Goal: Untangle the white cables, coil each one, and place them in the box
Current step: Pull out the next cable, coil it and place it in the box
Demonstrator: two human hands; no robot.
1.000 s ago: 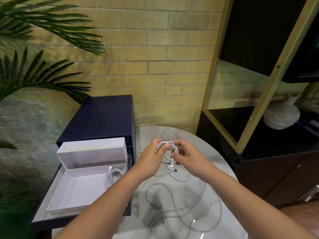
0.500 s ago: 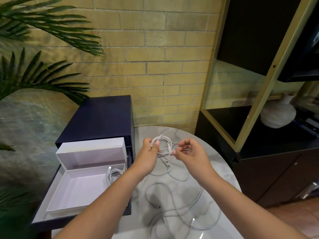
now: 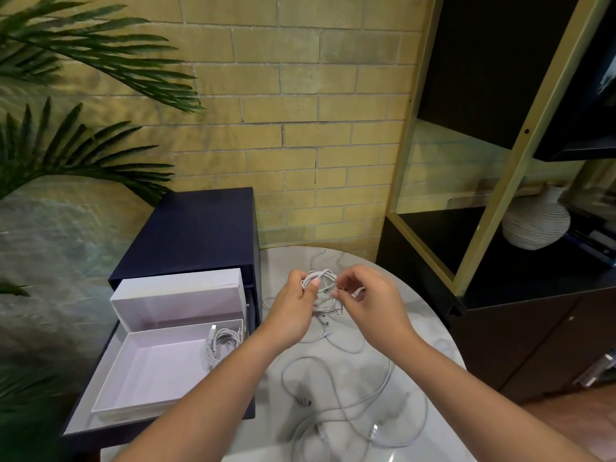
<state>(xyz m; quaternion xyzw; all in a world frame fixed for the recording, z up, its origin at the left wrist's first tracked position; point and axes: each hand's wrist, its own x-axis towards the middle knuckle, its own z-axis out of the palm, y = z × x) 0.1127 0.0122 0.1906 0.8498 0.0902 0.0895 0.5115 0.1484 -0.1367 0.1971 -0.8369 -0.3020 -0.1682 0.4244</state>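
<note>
Cable coils point(image 3: 325, 278): one boxed, one held

Round marble table point(image 3: 283, 268) — loose white cables point(image 3: 373, 431) across it

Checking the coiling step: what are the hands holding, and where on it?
The left hand grips the white cable coil on its left side; the right hand pinches a strand on its right.

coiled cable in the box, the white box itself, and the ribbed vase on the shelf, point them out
coiled cable point(image 3: 222, 341), head view, middle of the bundle of loops
white box point(image 3: 150, 371), head view, bare floor of the tray
ribbed vase point(image 3: 536, 225), head view, widest part of its body
</note>
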